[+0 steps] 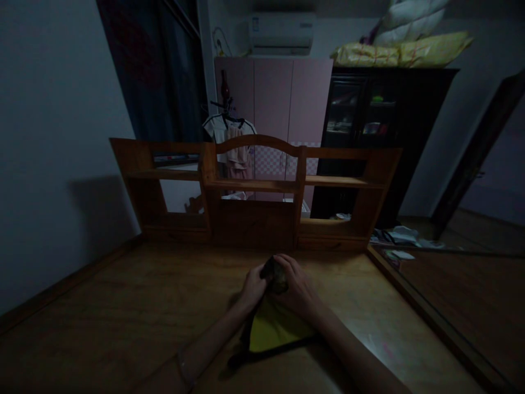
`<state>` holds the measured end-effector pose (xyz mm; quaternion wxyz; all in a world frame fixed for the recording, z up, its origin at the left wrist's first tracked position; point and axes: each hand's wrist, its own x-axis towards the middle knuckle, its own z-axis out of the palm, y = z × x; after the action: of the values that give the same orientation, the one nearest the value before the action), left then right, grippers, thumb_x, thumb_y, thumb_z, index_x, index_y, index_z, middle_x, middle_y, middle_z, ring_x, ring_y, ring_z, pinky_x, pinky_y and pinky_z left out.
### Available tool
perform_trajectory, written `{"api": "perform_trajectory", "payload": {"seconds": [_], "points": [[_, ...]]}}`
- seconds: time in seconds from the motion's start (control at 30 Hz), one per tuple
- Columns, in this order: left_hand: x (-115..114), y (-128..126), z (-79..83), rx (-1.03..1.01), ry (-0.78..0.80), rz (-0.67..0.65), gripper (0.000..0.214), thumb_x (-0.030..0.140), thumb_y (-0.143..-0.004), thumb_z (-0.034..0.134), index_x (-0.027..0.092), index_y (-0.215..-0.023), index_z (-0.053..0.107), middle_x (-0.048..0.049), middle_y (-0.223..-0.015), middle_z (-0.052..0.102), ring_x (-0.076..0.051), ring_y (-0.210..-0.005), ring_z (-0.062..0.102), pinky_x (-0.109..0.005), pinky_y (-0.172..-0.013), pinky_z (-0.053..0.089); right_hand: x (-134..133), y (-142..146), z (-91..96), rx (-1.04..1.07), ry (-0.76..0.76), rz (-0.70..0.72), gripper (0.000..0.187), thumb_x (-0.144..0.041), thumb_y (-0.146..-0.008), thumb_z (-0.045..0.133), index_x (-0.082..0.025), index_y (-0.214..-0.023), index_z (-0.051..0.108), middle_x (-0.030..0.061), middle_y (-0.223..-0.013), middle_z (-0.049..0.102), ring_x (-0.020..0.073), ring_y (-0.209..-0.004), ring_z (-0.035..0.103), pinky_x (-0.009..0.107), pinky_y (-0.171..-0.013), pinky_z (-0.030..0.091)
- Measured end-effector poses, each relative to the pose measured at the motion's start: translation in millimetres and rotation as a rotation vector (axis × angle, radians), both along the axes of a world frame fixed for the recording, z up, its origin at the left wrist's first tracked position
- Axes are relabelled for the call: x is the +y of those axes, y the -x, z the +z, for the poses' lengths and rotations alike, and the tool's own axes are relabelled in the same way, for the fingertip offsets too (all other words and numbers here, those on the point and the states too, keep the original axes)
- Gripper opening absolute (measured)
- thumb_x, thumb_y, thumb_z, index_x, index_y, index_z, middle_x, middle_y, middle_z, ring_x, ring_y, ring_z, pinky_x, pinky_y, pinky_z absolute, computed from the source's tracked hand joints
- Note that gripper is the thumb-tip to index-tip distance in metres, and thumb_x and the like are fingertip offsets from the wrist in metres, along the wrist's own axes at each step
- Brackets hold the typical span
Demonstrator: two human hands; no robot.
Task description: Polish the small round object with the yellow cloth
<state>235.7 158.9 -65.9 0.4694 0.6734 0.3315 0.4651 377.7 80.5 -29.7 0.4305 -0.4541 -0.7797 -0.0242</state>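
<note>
On a wooden table (123, 306), both my hands meet over a piece of cloth (273, 327) that is yellow with a dark edge. My left hand (252, 287) and my right hand (297, 287) are closed together on the bunched, dark far end of the cloth (275, 273). The flat yellow part lies between my forearms, toward me. The room is dim, so finer detail of the cloth is hard to make out.
A wooden shelf unit (254, 186) stands along the table's far edge. Behind it are a pink wardrobe (283, 98), hanging clothes (232, 139) and a dark glass-door cabinet (369, 120) with bundles on top. A wall runs along the left; papers (402, 236) lie at the right.
</note>
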Motion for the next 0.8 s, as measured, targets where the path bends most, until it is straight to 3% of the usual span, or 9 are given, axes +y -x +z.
{"api": "perform_trajectory", "payload": {"seconds": [0.2, 0.37, 0.53, 0.63, 0.73, 0.8], "points": [[-2.7, 7.0, 3.4, 0.074, -0.032, 0.125, 0.029, 0.031, -0.073, 0.057, 0.01, -0.087, 0.072, -0.0043, -0.079, 0.072, -0.021, -0.075, 0.063, -0.026, -0.065, 0.046, -5.4, -2.4, 6.7, 0.027, 0.113, 0.095, 0.087, -0.025, -0.068, 0.073, -0.026, -0.141, 0.025, 0.0106, -0.136, 0.04, 0.0263, -0.126, 0.04, 0.044, -0.104, 0.038], [0.7, 10.9, 0.0, 0.111, 0.009, 0.136, 0.029, 0.035, -0.071, 0.061, 0.01, -0.081, 0.073, -0.0031, -0.072, 0.071, -0.021, -0.07, 0.062, -0.025, -0.059, 0.044, -11.8, -3.0, 13.3, 0.024, 0.149, 0.14, 0.089, -0.025, -0.066, 0.074, -0.023, -0.14, 0.024, 0.0114, -0.135, 0.041, 0.0261, -0.125, 0.041, 0.042, -0.104, 0.038], [-4.4, 10.8, 8.2, 0.127, -0.004, 0.087, 0.027, 0.033, -0.074, 0.058, 0.01, -0.079, 0.072, -0.003, -0.071, 0.07, -0.022, -0.07, 0.062, -0.025, -0.059, 0.044, -14.7, -5.4, 14.6, -0.006, 0.152, 0.139, 0.09, -0.023, -0.067, 0.073, -0.022, -0.141, 0.022, 0.0115, -0.136, 0.04, 0.0257, -0.126, 0.04, 0.041, -0.104, 0.038], [-6.3, 6.6, 12.1, 0.064, -0.012, -0.022, 0.025, 0.023, -0.073, 0.056, 0.013, -0.092, 0.07, -0.0045, -0.088, 0.072, -0.024, -0.086, 0.062, -0.028, -0.073, 0.048, -13.0, -7.2, 11.2, -0.035, 0.14, 0.072, 0.089, -0.022, -0.067, 0.071, -0.022, -0.141, 0.023, 0.0118, -0.136, 0.039, 0.0266, -0.125, 0.04, 0.042, -0.103, 0.039], [-4.1, 1.3, 8.7, -0.09, 0.072, -0.146, 0.046, 0.01, -0.065, 0.057, 0.017, -0.111, 0.063, -0.0054, -0.114, 0.065, -0.023, -0.108, 0.056, -0.033, -0.097, 0.041, -10.3, -7.1, 7.3, -0.084, 0.112, 0.008, 0.085, -0.018, -0.068, 0.068, -0.024, -0.141, 0.025, 0.0115, -0.138, 0.038, 0.028, -0.125, 0.04, 0.045, -0.103, 0.039], [-2.5, -0.8, 4.8, -0.18, 0.183, -0.202, 0.057, 0.005, -0.061, 0.059, 0.018, -0.116, 0.059, -0.0058, -0.12, 0.062, -0.023, -0.114, 0.053, -0.035, -0.101, 0.038, -9.3, -6.2, 6.2, -0.104, 0.095, -0.017, 0.085, -0.015, -0.067, 0.068, -0.024, -0.141, 0.026, 0.0112, -0.139, 0.037, 0.0282, -0.126, 0.039, 0.046, -0.103, 0.038]]}}
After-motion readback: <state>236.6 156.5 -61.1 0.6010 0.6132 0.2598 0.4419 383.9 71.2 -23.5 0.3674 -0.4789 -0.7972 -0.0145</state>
